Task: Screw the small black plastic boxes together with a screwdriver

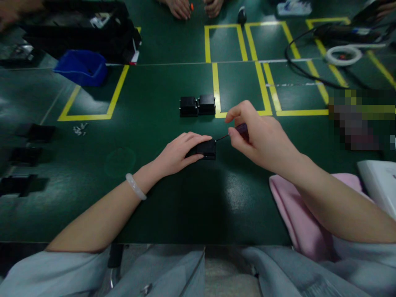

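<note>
My left hand lies over a small black box on the green table, fingers wrapped around it and holding it down. My right hand is closed around a small screwdriver with a dark handle. Its thin shaft points left and its tip meets the box's right side. Two more black boxes stand side by side just beyond, apart from both hands.
Yellow tape outlines mark the green table. A blue bin sits far left, small screws near it, black parts along the left edge. Cables and a tape roll lie far right. Another person's hands work opposite. A pink cloth is under my right arm.
</note>
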`<state>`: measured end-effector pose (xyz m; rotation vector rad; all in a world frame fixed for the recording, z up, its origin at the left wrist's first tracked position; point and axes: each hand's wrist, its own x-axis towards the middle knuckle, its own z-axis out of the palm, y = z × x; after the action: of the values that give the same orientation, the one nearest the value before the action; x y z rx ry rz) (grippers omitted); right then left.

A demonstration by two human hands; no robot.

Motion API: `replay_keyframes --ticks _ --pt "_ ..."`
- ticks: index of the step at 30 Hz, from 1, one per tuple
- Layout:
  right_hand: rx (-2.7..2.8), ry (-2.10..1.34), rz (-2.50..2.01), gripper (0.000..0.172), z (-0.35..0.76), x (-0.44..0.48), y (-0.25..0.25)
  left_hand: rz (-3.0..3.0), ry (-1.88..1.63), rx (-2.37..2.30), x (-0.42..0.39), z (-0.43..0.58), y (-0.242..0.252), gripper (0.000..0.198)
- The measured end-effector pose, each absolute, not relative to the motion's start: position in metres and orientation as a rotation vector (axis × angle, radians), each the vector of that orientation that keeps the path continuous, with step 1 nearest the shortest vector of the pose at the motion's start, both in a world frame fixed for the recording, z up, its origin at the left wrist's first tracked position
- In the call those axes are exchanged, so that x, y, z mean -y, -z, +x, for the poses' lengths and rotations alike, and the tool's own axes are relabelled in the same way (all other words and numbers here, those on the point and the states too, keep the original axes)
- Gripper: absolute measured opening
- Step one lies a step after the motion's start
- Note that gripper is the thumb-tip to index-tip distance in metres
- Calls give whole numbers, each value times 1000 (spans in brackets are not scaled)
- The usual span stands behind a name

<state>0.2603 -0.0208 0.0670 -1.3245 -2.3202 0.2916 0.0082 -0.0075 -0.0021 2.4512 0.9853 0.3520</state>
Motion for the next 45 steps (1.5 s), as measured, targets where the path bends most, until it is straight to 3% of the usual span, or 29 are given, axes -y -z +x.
replay_keyframes --ticks 27,31,35,45 --pt "2234 -363 -1254 11 261 15 -62 2470 -355 -988 8 8 2 48" --pt "2211 -378 -1261 20 262 13 -60 2483 -359 -989 8 8 2 49" --pt "2244 -356 -1249 13 262 13 -61 2479 -356 -988 8 8 2 48" --pt "2253 -288 -1296 17 263 12 -61 2484 -359 -985 8 8 3 48"
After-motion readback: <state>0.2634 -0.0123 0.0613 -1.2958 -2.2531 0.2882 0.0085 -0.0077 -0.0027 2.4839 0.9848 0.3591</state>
